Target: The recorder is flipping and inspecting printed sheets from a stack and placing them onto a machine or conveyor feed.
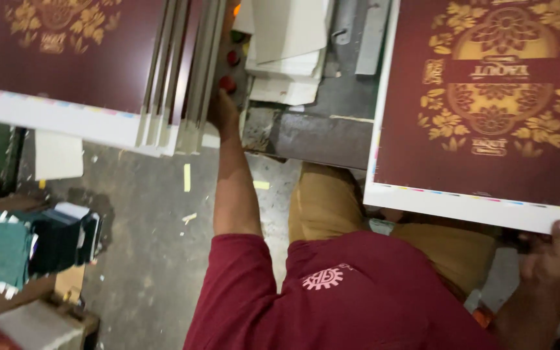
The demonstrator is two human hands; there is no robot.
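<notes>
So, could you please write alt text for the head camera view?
The right hand grips the white lower edge of a large maroon printed sheet with gold floral ornament. The left hand reaches towards round red buttons beside a stack of similar maroon sheets.

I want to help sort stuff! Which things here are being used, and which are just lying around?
In use:
- right hand holding the maroon printed sheet
- left hand at the stack of printed sheets, by the red buttons

Lying about:
- dark card bundles
- white paper pile
- paper scraps on the floor
</notes>
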